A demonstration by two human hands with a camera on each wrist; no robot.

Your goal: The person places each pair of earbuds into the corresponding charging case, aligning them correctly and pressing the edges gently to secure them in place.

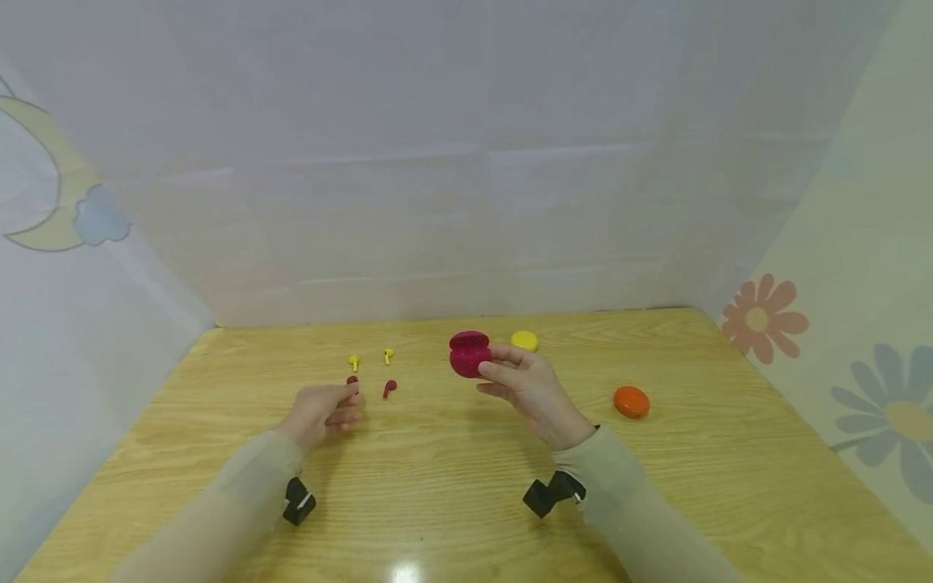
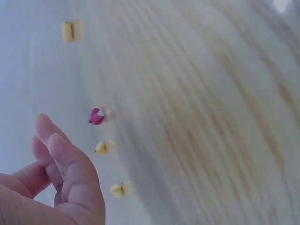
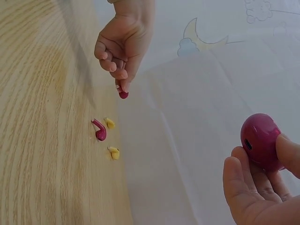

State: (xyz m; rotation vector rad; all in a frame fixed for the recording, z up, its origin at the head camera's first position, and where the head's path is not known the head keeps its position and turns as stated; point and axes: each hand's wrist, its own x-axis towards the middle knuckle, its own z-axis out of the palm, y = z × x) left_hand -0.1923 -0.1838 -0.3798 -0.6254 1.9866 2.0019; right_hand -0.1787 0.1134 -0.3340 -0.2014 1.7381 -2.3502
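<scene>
My right hand [image 1: 530, 390] holds a dark pink earbud case [image 1: 469, 362] above the table, its lid tipped up; the right wrist view shows the rounded underside of the case [image 3: 260, 140] with a small dark port. Between thumb and fingertip, my left hand [image 1: 321, 411] pinches a dark pink earbud [image 3: 123, 94] by its stem, raised over the table. The matching earbud [image 1: 389, 389] lies on the wood just right of that hand. Behind it are two yellow earbuds, one on the left [image 1: 354, 363] and one on the right [image 1: 389, 355].
A closed yellow case [image 1: 525, 341] sits behind my right hand near the table's back edge. To the right lies an orange case [image 1: 631, 402]. Pale cloth walls [image 1: 466, 227] rise behind and beside the wooden table [image 1: 408, 486].
</scene>
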